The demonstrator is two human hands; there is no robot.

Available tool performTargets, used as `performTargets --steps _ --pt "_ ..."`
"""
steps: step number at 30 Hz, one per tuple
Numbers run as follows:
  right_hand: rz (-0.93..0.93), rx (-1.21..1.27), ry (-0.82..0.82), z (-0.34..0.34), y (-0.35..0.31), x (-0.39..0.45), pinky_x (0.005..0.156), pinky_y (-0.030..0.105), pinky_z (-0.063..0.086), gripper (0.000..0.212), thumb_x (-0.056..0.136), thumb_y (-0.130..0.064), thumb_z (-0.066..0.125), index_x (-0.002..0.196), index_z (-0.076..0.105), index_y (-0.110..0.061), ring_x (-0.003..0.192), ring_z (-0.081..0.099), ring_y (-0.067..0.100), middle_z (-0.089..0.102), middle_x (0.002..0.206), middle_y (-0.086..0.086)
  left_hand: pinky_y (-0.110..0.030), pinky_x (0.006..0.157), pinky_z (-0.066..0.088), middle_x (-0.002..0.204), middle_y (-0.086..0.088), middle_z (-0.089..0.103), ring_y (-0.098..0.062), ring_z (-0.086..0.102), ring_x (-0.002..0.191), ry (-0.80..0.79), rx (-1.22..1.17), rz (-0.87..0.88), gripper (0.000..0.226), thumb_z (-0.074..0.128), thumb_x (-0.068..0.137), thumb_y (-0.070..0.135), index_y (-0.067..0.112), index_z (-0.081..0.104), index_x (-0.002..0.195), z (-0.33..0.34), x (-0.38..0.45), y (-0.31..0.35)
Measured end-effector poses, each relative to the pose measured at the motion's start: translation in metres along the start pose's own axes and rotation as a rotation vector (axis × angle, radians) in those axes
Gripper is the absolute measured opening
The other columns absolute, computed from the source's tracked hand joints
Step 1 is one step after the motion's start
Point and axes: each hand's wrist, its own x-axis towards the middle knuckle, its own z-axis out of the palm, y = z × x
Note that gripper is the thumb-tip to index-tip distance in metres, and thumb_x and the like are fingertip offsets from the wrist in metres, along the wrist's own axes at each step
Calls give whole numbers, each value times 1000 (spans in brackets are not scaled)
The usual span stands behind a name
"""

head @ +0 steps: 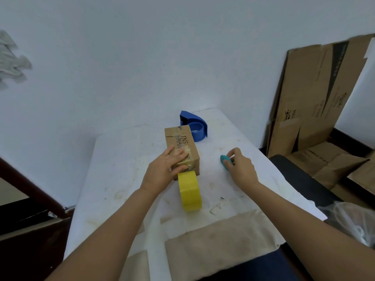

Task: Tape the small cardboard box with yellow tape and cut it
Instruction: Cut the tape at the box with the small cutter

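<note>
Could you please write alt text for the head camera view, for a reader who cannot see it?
A person's left hand presses flat on a small cardboard box on a white table, a yellow tape roll standing against the box's near end. The right hand grips a small teal cutter; a blue tape dispenser sits behind.

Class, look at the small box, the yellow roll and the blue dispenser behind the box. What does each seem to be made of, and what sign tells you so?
small box: brown cardboard, matt, with printed letters and folded flaps.
yellow roll: probably plastic adhesive tape, smooth with a slight sheen, wound in layers.
blue dispenser: likely moulded hard plastic, with an even colour and smooth curved shell.
</note>
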Motion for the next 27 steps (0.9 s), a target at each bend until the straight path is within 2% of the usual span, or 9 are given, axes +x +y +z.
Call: performTargets --steps 6,11,14,16,18,20,23,25,27 --pt "-96 575 -3 -11 -37 -16 51 18 56 14 100 -18 45 113 48 -16 65 72 19 61 95 9 -40 115 32 145 18 49 -3 25 145 -174 -104 56 46 68 87 34 38 58 132 -15 2 -1" --pt "-200 597 -10 -8 -63 -27 75 22 59 22 99 -11 46 98 67 -13 81 72 17 68 99 3 -34 114 30 148 17 45 -10 21 147 -251 -107 101 48 66 90 29 34 54 136 -21 2 8" --pt "-249 573 -74 -2 -71 -30 82 28 58 26 98 -9 47 100 72 -17 83 71 12 72 96 2 -16 97 40 146 10 46 -15 41 136 -264 -55 104 46 68 89 24 30 55 132 -26 4 16" --pt "-291 529 -111 -1 -73 -31 78 22 58 29 97 -9 47 101 73 -20 78 69 3 72 91 -2 -8 86 38 145 13 47 -11 52 124 -254 -77 82 44 69 87 28 31 58 129 -36 4 21" --pt "-332 493 -139 1 -75 -31 78 20 58 31 97 -7 47 98 75 -22 78 68 2 73 90 -4 -10 95 36 146 20 44 1 46 127 -171 -204 -4 40 67 89 32 36 61 128 -49 3 26" --pt "-350 493 -163 4 -76 -30 83 26 58 31 96 -7 48 94 76 -21 83 70 9 74 92 0 -17 95 43 139 21 51 1 52 121 -29 -353 -153 32 63 91 30 35 64 123 -56 -2 26" --pt "-385 435 -185 11 -78 -26 87 29 57 28 96 -8 51 95 75 -21 89 70 14 74 92 5 -34 80 60 116 0 68 -14 72 82 126 -461 -469 18 56 95 29 20 66 108 -52 -19 27" --pt "-393 387 -196 15 -77 -25 88 29 56 27 96 -9 51 96 75 -21 91 69 12 74 93 5 -37 75 62 106 -11 67 -21 72 69 5 -560 -685 35 51 97 39 7 62 105 -45 -31 30" --pt "-379 394 -198 17 -74 -24 89 29 55 26 97 -10 50 97 74 -20 92 68 10 73 96 3 -35 74 62 100 -17 70 -26 74 75 -206 -701 -842 61 47 93 58 1 63 107 -40 -39 40"
